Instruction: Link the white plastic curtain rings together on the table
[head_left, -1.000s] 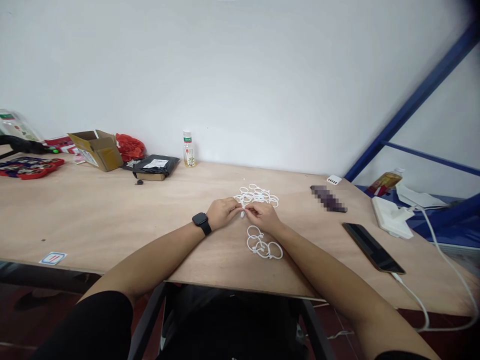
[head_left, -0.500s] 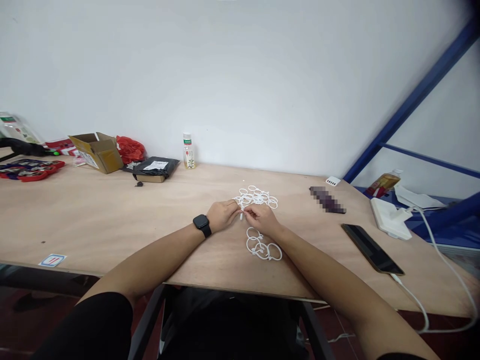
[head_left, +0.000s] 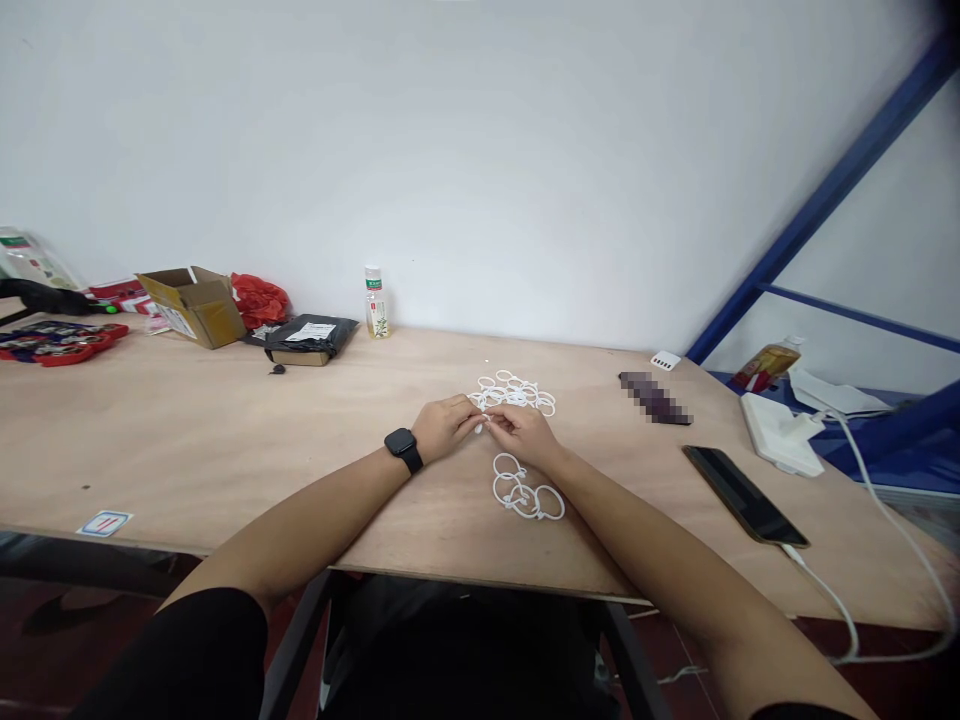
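My left hand (head_left: 441,428), with a black smartwatch (head_left: 402,445) on its wrist, and my right hand (head_left: 526,436) meet fingertip to fingertip above the table. Both are closed in a pinch on a small white plastic ring (head_left: 479,428), which looks like a curtain ring; most of it is hidden by the fingers. Just beyond the hands lies a pile of similar white rings (head_left: 516,398), several of them overlapping. Nearer to me, beside my right forearm, is a smaller group of white rings (head_left: 517,497).
A phone (head_left: 746,495) on a charging cable and a white power strip (head_left: 780,436) lie to the right. At the back stand a drink bottle (head_left: 377,303), a black parcel (head_left: 311,336) and an open cardboard box (head_left: 193,306). A blue metal frame (head_left: 810,220) rises at the right.
The white piece between my fingertips has tilted and less of it shows below them. My hands have barely shifted, and both groups of rings lie as before.
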